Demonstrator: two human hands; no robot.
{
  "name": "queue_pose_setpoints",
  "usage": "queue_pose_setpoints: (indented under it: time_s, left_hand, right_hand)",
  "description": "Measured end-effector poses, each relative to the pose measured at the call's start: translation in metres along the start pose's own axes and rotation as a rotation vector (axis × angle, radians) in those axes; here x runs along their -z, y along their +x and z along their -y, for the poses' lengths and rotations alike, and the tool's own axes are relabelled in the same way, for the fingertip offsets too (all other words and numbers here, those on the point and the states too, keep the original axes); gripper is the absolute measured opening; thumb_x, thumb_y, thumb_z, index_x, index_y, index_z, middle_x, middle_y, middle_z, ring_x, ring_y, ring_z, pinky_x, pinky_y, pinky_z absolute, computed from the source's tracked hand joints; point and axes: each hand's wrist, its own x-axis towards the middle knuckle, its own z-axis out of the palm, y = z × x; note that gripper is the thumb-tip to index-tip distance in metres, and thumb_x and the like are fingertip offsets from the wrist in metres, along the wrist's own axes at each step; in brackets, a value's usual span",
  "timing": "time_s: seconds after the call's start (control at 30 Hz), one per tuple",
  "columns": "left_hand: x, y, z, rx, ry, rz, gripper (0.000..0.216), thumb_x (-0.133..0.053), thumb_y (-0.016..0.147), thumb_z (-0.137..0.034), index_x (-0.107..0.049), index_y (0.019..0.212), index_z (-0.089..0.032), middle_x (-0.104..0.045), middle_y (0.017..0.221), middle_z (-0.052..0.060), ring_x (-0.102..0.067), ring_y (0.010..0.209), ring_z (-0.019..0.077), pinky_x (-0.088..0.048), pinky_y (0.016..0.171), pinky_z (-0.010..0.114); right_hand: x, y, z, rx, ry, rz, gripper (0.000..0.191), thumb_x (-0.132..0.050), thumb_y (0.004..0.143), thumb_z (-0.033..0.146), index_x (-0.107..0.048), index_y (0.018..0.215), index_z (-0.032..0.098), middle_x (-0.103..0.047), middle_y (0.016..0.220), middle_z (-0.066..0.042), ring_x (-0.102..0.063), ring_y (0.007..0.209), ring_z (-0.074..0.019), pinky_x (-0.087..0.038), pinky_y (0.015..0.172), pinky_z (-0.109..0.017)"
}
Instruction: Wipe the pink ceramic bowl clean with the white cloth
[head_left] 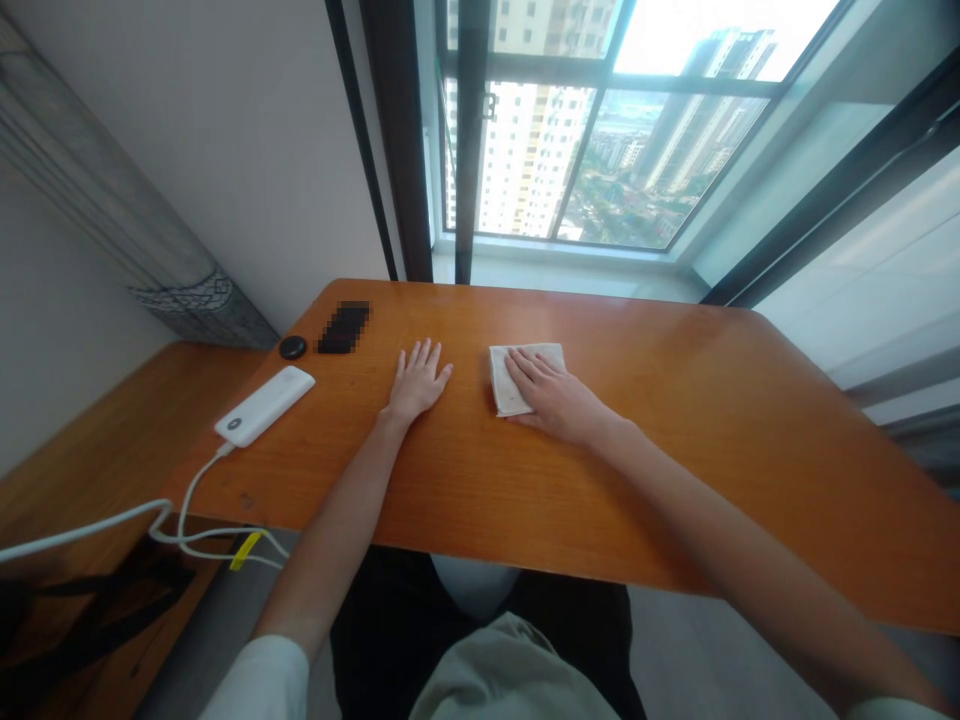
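White cloth (507, 390), orange-brown table (675, 400)

on the table (675, 400), the cabled device (266, 405) lies left of the cloth (504, 390); the window (585, 130) stands behind.

The head camera looks from above the person's lap (382, 620), forward and down across the desk (637, 480) to the window (637, 160). The lap lies bottom centre, near; the left hand (418, 382) and right hand (559, 400) sit mid-view, farther off; the wide view includes the wall (225, 120) at left.

shirt (510, 675): grey-green | sleeves (259, 682): pale, short | trousers (375, 620): black | left hand (418, 383), right hand (556, 398): bare
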Motion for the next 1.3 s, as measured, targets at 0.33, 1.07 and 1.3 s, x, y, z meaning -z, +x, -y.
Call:
queue_pose_setpoints:
  time_s: [0.33, 1.07, 1.3]
  left_hand:
    - [-0.002, 0.001, 0.002, -0.008, -0.012, -0.001, 0.072, -0.032, 0.114, -0.054, -0.035, 0.175, -0.016, -0.024, 0.187, 0.013, -0.021, 0.176, 0.031, -0.011, 0.144, 0.057]
    - [-0.016, -0.034, -0.065, -0.796, -0.588, -0.224, 0.112, -0.098, 0.077, -0.054, -0.033, 0.166, -0.036, -0.035, 0.17, 0.018, -0.044, 0.16, 0.0435, -0.049, 0.128, 0.065]
    - [-0.017, -0.035, -0.062, -0.791, -0.817, -0.156, 0.116, -0.101, 0.066, -0.05, -0.034, 0.159, -0.034, -0.047, 0.153, 0.015, -0.055, 0.142, 0.0401, -0.05, 0.121, 0.063]
  right_hand:
    - [-0.014, 0.009, 0.019, -0.235, 0.02, -0.033, 0.032, -0.058, 0.107, 0.042, -0.073, 0.119, 0.016, -0.081, 0.121, -0.019, -0.073, 0.109, -0.0346, -0.052, 0.092, -0.041]
    - [-0.048, 0.009, 0.047, -0.78, 1.612, -0.784, 0.056, -0.072, 0.087, 0.078, -0.065, 0.081, 0.023, -0.057, 0.074, 0.003, -0.048, 0.068, -0.0151, -0.045, 0.064, -0.028]
    - [-0.044, 0.008, 0.056, -0.682, 1.625, -0.703, 0.063, -0.067, 0.088, 0.085, -0.065, 0.079, 0.023, -0.057, 0.074, 0.001, -0.047, 0.068, -0.0163, -0.044, 0.06, -0.03]
